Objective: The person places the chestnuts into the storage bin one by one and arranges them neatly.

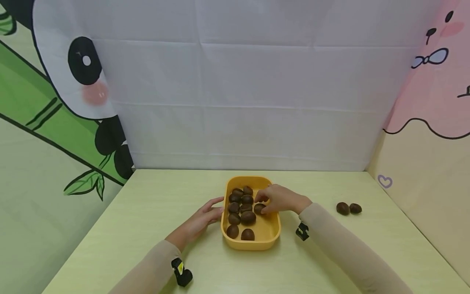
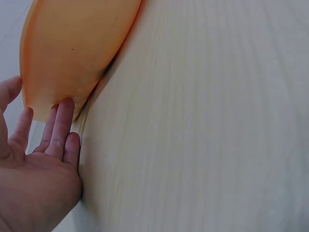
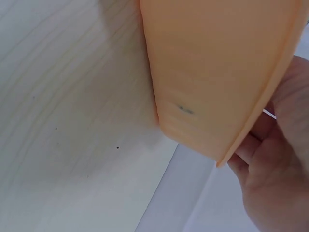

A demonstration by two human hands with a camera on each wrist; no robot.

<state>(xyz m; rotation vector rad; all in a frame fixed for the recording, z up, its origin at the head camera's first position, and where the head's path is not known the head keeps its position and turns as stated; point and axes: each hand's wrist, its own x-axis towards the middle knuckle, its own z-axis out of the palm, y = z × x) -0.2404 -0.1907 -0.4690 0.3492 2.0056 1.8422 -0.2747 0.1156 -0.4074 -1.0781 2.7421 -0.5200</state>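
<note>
A yellow plastic tray (image 1: 268,234) stands on the table with several dark brown chestnuts (image 1: 248,218) inside, mostly on its left side. My right hand (image 1: 280,199) reaches over the tray's right rim and pinches one chestnut (image 1: 259,208) between thumb and fingers, low inside the tray. In the right wrist view the tray wall (image 3: 217,72) hides those fingertips and the chestnut. My left hand (image 1: 198,222) is at the tray's left side, fingers extended. Its fingertips touch the outer wall in the left wrist view, where the palm (image 2: 38,183) faces the camera.
Two more chestnuts (image 1: 349,208) lie side by side on the table (image 1: 147,212), right of the tray. A white cloth backdrop (image 1: 249,102) rises behind the table's far edge. Printed cartoon panels stand at the left and right.
</note>
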